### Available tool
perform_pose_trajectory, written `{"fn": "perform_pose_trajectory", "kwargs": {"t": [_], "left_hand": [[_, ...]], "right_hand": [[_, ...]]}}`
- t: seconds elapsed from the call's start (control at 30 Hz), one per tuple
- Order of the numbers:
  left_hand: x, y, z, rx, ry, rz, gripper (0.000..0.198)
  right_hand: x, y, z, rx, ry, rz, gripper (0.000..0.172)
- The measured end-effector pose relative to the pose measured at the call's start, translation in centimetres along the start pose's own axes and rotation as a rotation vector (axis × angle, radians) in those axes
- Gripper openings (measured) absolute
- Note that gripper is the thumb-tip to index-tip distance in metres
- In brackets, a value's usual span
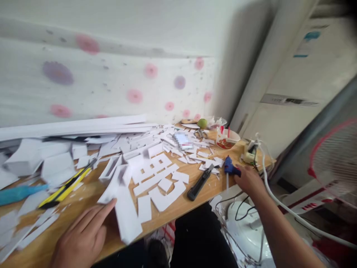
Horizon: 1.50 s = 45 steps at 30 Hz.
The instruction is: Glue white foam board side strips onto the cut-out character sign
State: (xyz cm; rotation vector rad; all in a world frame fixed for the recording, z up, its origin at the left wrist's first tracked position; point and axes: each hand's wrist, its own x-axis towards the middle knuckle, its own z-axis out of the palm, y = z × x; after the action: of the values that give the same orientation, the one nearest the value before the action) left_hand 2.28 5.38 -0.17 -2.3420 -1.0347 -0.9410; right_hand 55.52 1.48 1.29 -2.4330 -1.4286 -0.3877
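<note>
My right hand [248,181] is closed around the handle of a blue hot glue gun [228,164] at the table's right front edge. A pale glue stick [227,181] shows at the gun's near end. At the lower left, my left hand [83,234] has its fingers stretched out, the index fingertip at the edge of a folded white board piece [126,214]. Flat white cut-outs [152,167], some with square openings, lie beside that piece. Between my hands rests a black utility knife [200,183]. A yellow and black cutter [67,186] lies farther left.
White scraps cover much of the wooden table [164,219]. At the back are a pixelated phone-like rectangle [183,140], a paper bowl [227,138] and a green fruit [202,123]. A power strip [250,152] with a white cable [269,186] sits right, near a fan [336,160].
</note>
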Motion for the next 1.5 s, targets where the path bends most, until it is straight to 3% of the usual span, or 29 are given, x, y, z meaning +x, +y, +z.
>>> {"fn": "perform_pose_trajectory", "kwargs": {"t": [0.07,0.13,0.2,0.23,0.27,0.33,0.43,0.53,0.63,0.73,0.83,0.93,1.03,1.2,1.37,1.5], "left_hand": [[0.6,0.7,-0.8,-0.016,-0.036,0.008,0.065],[1.2,1.2,-1.3,-0.025,-0.046,0.0,0.063],[1.5,1.6,-1.5,-0.041,-0.049,-0.023,0.061],[1.7,1.7,-1.6,-0.051,-0.044,-0.033,0.061],[1.7,1.9,-1.6,-0.063,-0.036,-0.042,0.061],[1.8,2.1,-1.7,-0.084,-0.032,-0.057,0.062],[1.7,2.3,-1.7,-0.098,-0.041,-0.074,0.062],[1.6,2.3,-1.7,-0.102,-0.047,-0.089,0.059],[1.6,2.3,-1.6,-0.112,-0.056,-0.105,0.057],[1.4,2.4,-1.8,-0.129,-0.065,-0.126,0.057],[1.0,2.5,-2.2,-0.199,-0.077,-0.231,0.052],[0.6,2.6,-2.5,-0.277,-0.096,-0.447,0.032],[0.5,2.5,-2.6,-0.299,-0.14,-0.545,0.015],[2.2,1.6,-3.1,-0.325,-0.193,-0.639,0.025],[5.7,-0.3,-3.9,-0.302,-0.679,-0.63,0.023],[8.2,-1.8,-4.0,-0.336,-0.901,-0.581,0.017]], "right_hand": [[-1.0,-0.6,-0.1,0.031,0.121,-0.016,0.041],[-2.3,-2.3,-0.3,0.163,0.325,-0.102,0.035],[-4.2,-5.4,-0.9,0.391,0.496,-0.268,0.025],[-5.3,-7.4,-1.3,0.508,0.504,-0.357,0.02],[-6.5,-9.7,-1.9,0.612,0.44,-0.442,0.017],[-8.8,-14.6,-3.2,0.866,0.184,-0.563,0.018],[-11.0,-21.5,-4.6,1.157,-0.286,-0.702,0.025],[-11.3,-26.6,-4.8,1.242,-0.598,-0.633,0.027],[-11.0,-29.6,-4.3,1.247,-0.764,-0.56,0.03],[-11.2,-30.8,-3.6,1.306,-0.848,-0.573,0.031],[-11.8,-31.1,-3.0,1.324,-0.805,-0.55,0.033],[-12.2,-30.9,-2.8,1.299,-0.772,-0.535,0.035],[-12.3,-30.8,-2.7,1.28,-0.765,-0.534,0.036],[-12.4,-30.8,-2.3,1.279,-0.741,-0.545,0.036],[-12.5,-30.7,-2.1,1.271,-0.709,-0.597,0.031],[-12.5,-30.7,-2.2,1.266,-0.701,-0.621,0.031]]}}
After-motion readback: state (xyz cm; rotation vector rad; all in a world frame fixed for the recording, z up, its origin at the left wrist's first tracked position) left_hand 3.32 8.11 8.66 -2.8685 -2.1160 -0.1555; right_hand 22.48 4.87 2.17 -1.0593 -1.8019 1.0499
